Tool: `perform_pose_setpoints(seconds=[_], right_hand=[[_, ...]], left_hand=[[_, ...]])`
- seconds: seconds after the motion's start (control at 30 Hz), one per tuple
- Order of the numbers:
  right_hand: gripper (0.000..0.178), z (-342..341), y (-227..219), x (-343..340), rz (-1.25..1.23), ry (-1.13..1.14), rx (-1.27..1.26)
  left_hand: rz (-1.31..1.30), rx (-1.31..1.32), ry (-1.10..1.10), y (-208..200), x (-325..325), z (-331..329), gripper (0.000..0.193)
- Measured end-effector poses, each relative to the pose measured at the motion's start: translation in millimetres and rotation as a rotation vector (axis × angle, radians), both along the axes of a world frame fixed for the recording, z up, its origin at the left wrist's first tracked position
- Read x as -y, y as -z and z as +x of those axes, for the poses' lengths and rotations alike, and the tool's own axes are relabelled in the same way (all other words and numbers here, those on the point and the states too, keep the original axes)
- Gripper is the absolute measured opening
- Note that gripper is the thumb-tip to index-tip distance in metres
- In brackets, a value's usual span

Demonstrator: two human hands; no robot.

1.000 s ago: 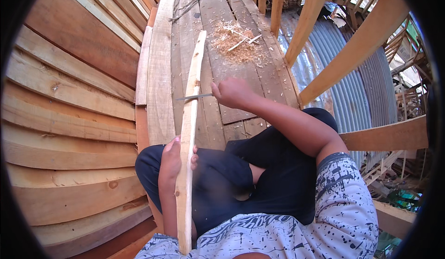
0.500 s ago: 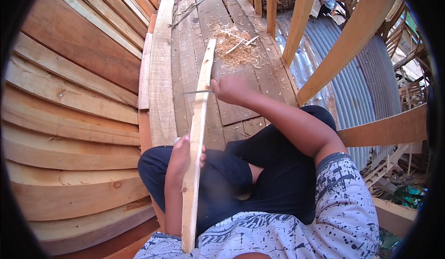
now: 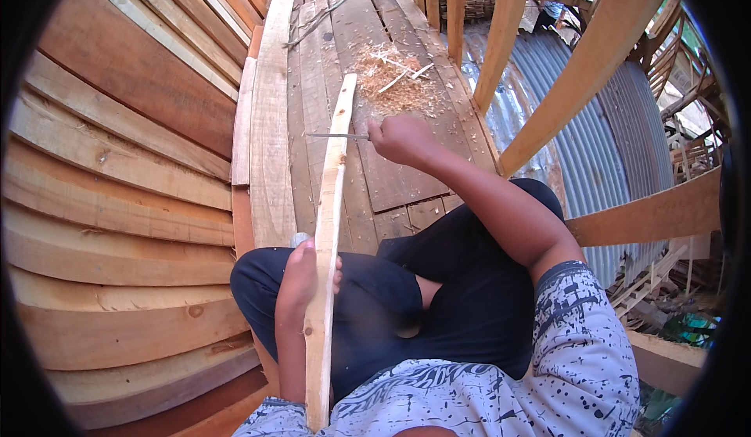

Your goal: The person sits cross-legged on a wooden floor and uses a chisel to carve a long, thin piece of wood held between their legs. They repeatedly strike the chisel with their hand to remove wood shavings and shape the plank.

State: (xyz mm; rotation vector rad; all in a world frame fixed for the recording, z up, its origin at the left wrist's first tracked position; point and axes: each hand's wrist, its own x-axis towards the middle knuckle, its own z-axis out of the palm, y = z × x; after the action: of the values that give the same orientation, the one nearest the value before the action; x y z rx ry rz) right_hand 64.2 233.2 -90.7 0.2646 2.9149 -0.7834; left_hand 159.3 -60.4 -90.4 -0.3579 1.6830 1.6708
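A long, narrow strip of pale wood [image 3: 326, 210] slants from my lap out over the floorboards, with a few dark knots along it. My left hand [image 3: 296, 282] is wrapped round its lower part, thumb on the left edge and fingertips showing on the right. My right hand [image 3: 404, 141] is closed in a fist on a knife [image 3: 338, 135], whose handle is hidden in the fingers. The thin blade points left and lies across the upper part of the strip, seen nearly edge-on.
Wood shavings [image 3: 399, 81] lie heaped on the plank floor [image 3: 399, 171] ahead. Stacked boards [image 3: 125, 171] line the left side. Wooden railing posts [image 3: 501, 38] stand on the right, with corrugated metal sheeting [image 3: 610, 124] beyond. A small grey object [image 3: 299, 238] sits by my left knee.
My right hand and the knife have moved slightly farther up along the strip. The strip's far end has shifted a little left and toward me.
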Motion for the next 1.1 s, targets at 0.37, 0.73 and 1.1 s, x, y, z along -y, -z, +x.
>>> perform_pose_setpoints(seconds=[0.37,0.73,1.1], right_hand=[[0.062,2,10,-2,-0.045,0.047,-0.144],[0.062,7,5,-3,-0.059,0.041,-0.129],[0.058,3,-1,-8,-0.051,0.000,0.018]], left_hand=[[0.078,-0.006,-0.047,-5,14,-8,0.038],[-0.025,-0.017,0.033,-8,-14,-3,0.035],[0.048,-0.041,0.004,11,-1,-28,0.040]])
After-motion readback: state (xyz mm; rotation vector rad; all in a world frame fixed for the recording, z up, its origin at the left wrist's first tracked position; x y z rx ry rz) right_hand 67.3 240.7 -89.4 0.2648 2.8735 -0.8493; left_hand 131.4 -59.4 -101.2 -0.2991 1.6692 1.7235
